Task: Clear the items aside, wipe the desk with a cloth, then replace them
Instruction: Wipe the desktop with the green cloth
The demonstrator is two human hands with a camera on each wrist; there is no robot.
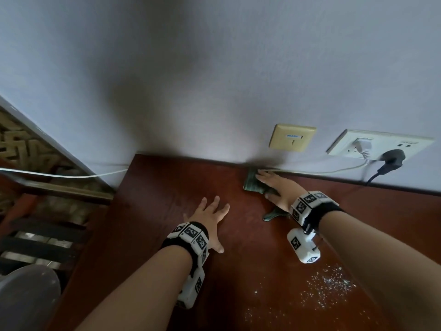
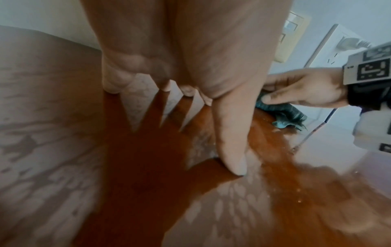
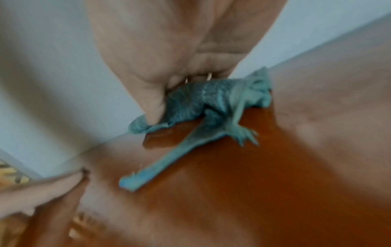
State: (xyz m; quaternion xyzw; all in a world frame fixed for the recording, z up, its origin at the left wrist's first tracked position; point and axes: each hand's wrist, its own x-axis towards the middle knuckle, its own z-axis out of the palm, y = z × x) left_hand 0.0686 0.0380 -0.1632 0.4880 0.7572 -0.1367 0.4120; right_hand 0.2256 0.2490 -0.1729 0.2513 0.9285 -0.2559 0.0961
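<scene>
Head view: right hand (image 1: 278,187) presses cloth (image 1: 253,183); socket label (image 1: 294,136) unreadable.

Most of the cloth (image 1: 253,183) is hidden under the right hand (image 1: 278,189), so its full shape cannot be seen. The right wrist view is blurred, and there the fingers on the cloth are hidden behind the palm. The small label on the yellow wall plate (image 1: 292,137) is too small to read, and the black cable (image 1: 377,174) disappears behind the counter (image 1: 167,187) edge.

glossy red-brown wood desk (image 1: 238,271), teal woven cloth (image 1: 253,182) w/ frayed edge, matt wall (image 1: 191,68)
</scene>
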